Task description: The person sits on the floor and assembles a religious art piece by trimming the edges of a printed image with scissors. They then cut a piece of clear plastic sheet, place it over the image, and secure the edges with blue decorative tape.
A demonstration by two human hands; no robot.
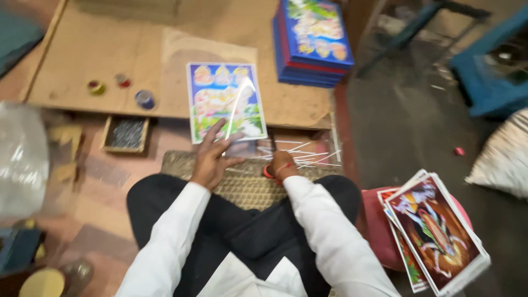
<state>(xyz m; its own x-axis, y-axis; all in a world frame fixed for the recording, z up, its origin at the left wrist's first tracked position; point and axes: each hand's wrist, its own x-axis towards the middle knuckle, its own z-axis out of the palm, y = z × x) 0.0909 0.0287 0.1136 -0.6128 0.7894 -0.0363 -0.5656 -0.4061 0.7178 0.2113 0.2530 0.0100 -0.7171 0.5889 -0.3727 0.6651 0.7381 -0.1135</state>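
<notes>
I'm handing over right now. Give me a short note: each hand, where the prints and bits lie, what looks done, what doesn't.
Left hand: open, fingers spread on the lower edge of the glossy colour print on the low board.
Right hand: curled by the thin white strips; grip unclear.
Done, seemingly: blue stack on the board's far corner.
Left, seemingly: loose prints at the person's right. Tray of small nails sits left.

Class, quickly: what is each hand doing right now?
Left hand: open, fingers spread on the colourful picture.
Right hand: fingers curled over thin strips; grip cannot be told.
</notes>
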